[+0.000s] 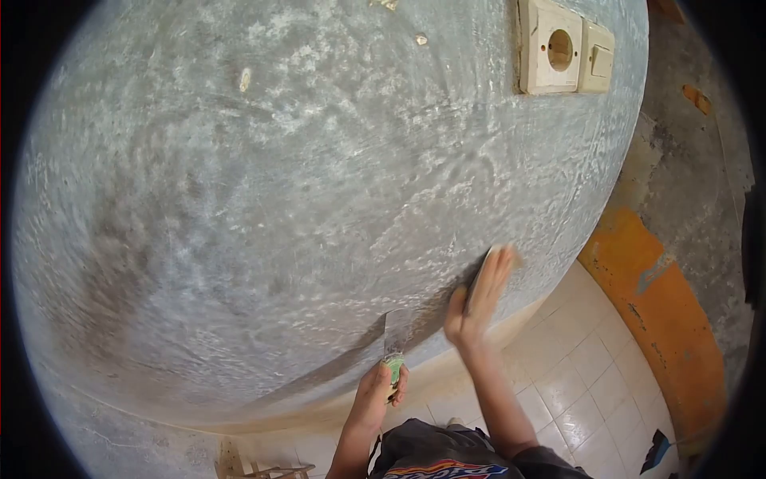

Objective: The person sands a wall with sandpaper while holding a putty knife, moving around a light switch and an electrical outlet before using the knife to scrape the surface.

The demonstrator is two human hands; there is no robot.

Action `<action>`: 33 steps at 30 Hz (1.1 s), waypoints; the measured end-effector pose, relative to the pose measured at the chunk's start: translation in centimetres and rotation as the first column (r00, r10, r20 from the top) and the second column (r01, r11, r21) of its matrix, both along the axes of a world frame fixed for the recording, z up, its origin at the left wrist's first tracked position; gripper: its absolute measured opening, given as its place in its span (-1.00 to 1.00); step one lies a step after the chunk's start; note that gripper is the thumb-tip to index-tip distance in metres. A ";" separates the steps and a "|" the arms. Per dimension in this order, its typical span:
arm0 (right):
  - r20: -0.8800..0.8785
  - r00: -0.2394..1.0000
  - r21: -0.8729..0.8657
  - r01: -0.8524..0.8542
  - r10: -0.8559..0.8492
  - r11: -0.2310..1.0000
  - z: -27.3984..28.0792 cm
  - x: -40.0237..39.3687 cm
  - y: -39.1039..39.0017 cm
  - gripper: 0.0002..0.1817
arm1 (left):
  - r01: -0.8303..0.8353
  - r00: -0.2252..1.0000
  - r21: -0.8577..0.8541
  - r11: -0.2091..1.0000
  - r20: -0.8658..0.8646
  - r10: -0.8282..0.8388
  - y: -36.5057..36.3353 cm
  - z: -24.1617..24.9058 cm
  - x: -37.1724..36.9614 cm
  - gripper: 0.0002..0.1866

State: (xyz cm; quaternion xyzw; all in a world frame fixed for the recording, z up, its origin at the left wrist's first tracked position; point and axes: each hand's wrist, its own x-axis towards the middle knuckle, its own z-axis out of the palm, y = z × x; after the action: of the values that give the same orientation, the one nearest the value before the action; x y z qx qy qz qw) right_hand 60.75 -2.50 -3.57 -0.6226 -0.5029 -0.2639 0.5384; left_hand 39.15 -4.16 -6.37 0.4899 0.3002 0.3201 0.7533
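My left hand (381, 389) is closed around the green handle of a putty knife (393, 339); its wide metal blade points up along the grey wall (303, 207). To the right, my right hand (483, 299) lies against the wall's lower part with its fingers stretched together and blurred by motion. A thin dark grey sheet (476, 294), which looks like sandpaper, shows between the thumb and fingers, flat to the wall. Patchy, rough whitish marks cover the wall surface around both hands.
A wall socket (550, 46) and a light switch (597, 60) stick out at the upper right. White floor tiles (578, 383) lie below, beside an orange-painted band (658, 299). A wooden piece of furniture (275, 471) stands at the bottom left.
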 end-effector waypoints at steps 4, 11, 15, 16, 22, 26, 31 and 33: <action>-0.097 0.992 -0.150 -0.097 0.083 0.984 -11.1 -4.3 -1.9 -0.24 | 0.062 0.996 -0.006 0.998 0.059 -0.062 0.5 -1.0 0.1 -0.45; -0.070 0.997 0.036 0.029 -0.027 0.999 0.2 1.4 -0.1 -0.22 | 0.135 0.988 -0.080 0.988 0.090 -0.128 0.4 -0.6 0.8 -0.46; -0.178 0.984 -0.003 -0.016 0.015 1.000 -8.7 -3.0 0.2 -0.22 | 0.255 0.961 -0.177 0.951 0.155 -0.229 0.8 -1.5 0.4 -0.49; -0.184 0.983 -0.004 -0.004 0.003 1.000 -10.7 -4.4 -0.7 -0.22 | 0.249 0.964 -0.198 0.948 0.145 -0.223 0.8 -1.7 0.4 -0.49; -0.229 0.973 0.068 0.014 0.002 0.998 -4.0 2.9 -0.1 -0.28 | 0.214 0.976 -0.218 0.952 0.080 -0.201 0.3 -1.4 1.8 -0.49; -0.257 0.965 0.202 -0.002 0.055 0.979 2.0 7.6 0.0 -0.33 | 0.221 0.975 -0.211 0.952 0.054 -0.215 0.2 -1.1 3.1 -0.49; -0.241 0.969 0.004 -0.056 0.056 0.998 -10.4 2.7 -0.9 -0.15 | 0.215 0.977 -0.199 0.956 0.048 -0.210 0.1 -1.3 6.6 -0.48; -0.246 0.963 -0.024 -0.117 0.107 0.993 -10.3 4.4 -1.8 -0.16 | 0.207 0.978 -0.178 0.962 0.052 -0.201 -0.2 -1.5 8.6 -0.48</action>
State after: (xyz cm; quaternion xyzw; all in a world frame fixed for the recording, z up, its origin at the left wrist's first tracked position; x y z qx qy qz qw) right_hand 65.13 -4.32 -13.85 -0.6310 -0.4723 -0.1449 0.5981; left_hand 47.78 -4.36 -7.83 0.4417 0.2633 0.2201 0.8289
